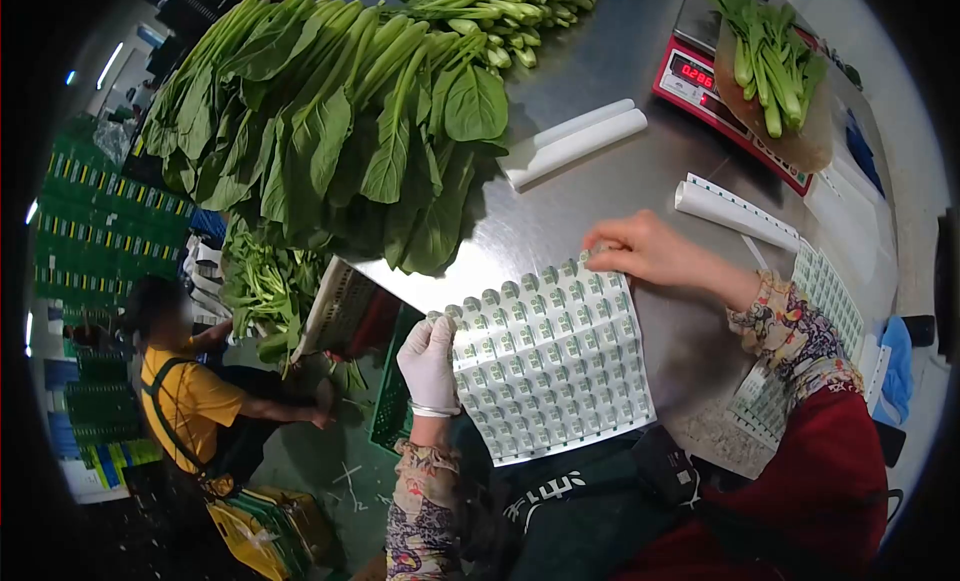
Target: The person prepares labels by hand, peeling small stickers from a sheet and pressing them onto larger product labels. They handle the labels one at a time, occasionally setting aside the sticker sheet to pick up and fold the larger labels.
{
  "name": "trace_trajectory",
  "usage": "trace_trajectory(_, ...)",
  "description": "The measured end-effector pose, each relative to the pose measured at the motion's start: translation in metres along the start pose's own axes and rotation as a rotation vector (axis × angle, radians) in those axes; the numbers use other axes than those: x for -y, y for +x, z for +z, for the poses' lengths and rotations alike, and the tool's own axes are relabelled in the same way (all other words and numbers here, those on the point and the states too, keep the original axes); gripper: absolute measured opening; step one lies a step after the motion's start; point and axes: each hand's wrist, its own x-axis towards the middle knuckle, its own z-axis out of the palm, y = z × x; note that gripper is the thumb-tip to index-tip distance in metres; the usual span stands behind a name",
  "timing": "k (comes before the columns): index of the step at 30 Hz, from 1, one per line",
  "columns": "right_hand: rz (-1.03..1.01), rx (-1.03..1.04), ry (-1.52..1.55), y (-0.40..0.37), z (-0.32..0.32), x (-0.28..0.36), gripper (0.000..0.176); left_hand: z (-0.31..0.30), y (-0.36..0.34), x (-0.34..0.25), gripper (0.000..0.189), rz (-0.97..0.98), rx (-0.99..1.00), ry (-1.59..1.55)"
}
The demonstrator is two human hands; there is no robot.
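Observation:
My left hand (428,366), in a white glove, is closed on the upper left corner of a sheet of labels (552,366). The sheet hangs tilted over the table's front edge, with rows of small green and white labels on it. At its upper right corner is my bare right hand (635,249), its thumb and fingertips pinched together on the sheet's top edge. Whether a single label is between those fingertips is too small to tell. Behind the sheet is the metal table (590,196).
Leafy greens (330,131) lie heaped at the back left. A red scale (690,86) bears a bunch of greens (770,71). Rolled white sheets (580,143) lie mid-table. More label sheets (828,291) are at right. A person in yellow (190,401) sits at left near a green crate (392,401).

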Motion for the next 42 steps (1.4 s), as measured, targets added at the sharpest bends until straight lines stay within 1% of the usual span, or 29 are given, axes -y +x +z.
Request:
trace_trajectory(2, 0.026, 0.03, 0.082, 0.004, -0.004, 0.001, 0.033, 0.001, -0.002, -0.002, 0.013, -0.014, 0.01, 0.013)
trace_trajectory(7, -0.273, 0.038, -0.365, 0.025, 0.005, 0.011, 0.036, 0.006, -0.002, 0.0, 0.013, -0.037, 0.022, 0.009)
trace_trajectory(10, -0.307, 0.159, -0.525, 0.04, 0.011, 0.013, 0.035, 0.009, -0.002, -0.002, 0.013, -0.035, 0.021, 0.003)
trace_trajectory(11, -0.413, 0.125, -0.482, 0.046, 0.016, 0.008, 0.037, 0.01, -0.002, -0.003, 0.013, -0.032, 0.02, 0.003)
trace_trajectory(14, -0.471, 0.237, -0.429, 0.049, 0.018, 0.0, 0.034, 0.009, -0.002, -0.003, 0.014, -0.048, 0.035, 0.001)
trace_trajectory(17, -0.548, 0.209, -0.468, 0.047, 0.019, -0.004, 0.031, 0.01, -0.001, 0.0, 0.016, -0.068, 0.041, 0.016)
trace_trajectory(20, -0.568, 0.211, -0.492, 0.043, 0.019, -0.005, 0.021, 0.01, 0.004, 0.004, 0.018, -0.119, 0.048, 0.1)
trace_trajectory(21, -0.626, 0.181, -0.498, 0.042, 0.019, -0.007, 0.017, 0.015, 0.003, 0.001, 0.02, -0.14, 0.031, 0.099)
trace_trajectory(23, -0.751, 0.121, -0.507, 0.037, 0.019, -0.011, 0.011, 0.013, 0.009, 0.004, 0.02, -0.168, 0.061, 0.166)
trace_trajectory(24, -0.799, 0.08, -0.538, 0.035, 0.019, -0.012, 0.01, 0.011, 0.011, 0.004, 0.021, -0.182, 0.074, 0.198)
trace_trajectory(25, -0.848, 0.038, -0.571, 0.032, 0.018, -0.014, 0.01, 0.021, 0.007, -0.008, 0.022, -0.213, 0.051, 0.187)
trace_trajectory(26, -0.898, -0.005, -0.603, 0.03, 0.016, -0.015, 0.011, 0.022, 0.009, -0.006, 0.023, -0.205, 0.049, 0.181)
trace_trajectory(28, -0.867, -0.118, -0.53, 0.027, 0.012, -0.013, 0.01, 0.027, 0.007, -0.007, 0.025, -0.196, 0.022, 0.184)
trace_trajectory(29, -0.853, -0.171, -0.49, 0.025, 0.01, -0.013, 0.009, 0.022, 0.01, 0.003, 0.027, -0.122, 0.025, 0.338)
trace_trajectory(30, -0.829, -0.18, -0.543, 0.022, 0.007, -0.014, 0.009, 0.021, 0.012, 0.002, 0.024, -0.153, 0.008, 0.386)
trace_trajectory(32, -0.783, -0.204, -0.647, 0.014, 0.002, -0.015, 0.008, 0.022, 0.008, -0.004, 0.024, -0.126, 0.015, 0.336)
trace_trajectory(33, -0.753, -0.181, -0.595, 0.013, -0.002, -0.014, 0.009, 0.02, 0.009, 0.001, 0.023, -0.14, 0.038, 0.336)
trace_trajectory(36, -0.357, -0.437, -0.239, 0.01, 0.001, -0.012, 0.009, 0.023, 0.01, 0.002, 0.021, -0.182, 0.043, 0.221)
trace_trajectory(37, -0.043, -0.394, 0.034, 0.009, -0.004, -0.008, 0.01, 0.017, 0.012, 0.008, 0.02, -0.199, 0.087, 0.188)
trace_trajectory(38, 0.055, -0.369, 0.208, 0.011, -0.007, -0.003, 0.011, 0.019, 0.01, 0.008, 0.02, -0.197, 0.087, 0.165)
trace_trajectory(40, 0.242, -0.314, 0.563, 0.015, -0.011, 0.005, 0.019, 0.021, 0.008, 0.004, 0.02, -0.189, 0.082, 0.127)
trace_trajectory(42, 0.115, -0.238, 0.645, 0.015, -0.007, -0.004, 0.034, 0.022, 0.006, 0.002, 0.023, -0.178, 0.106, 0.14)
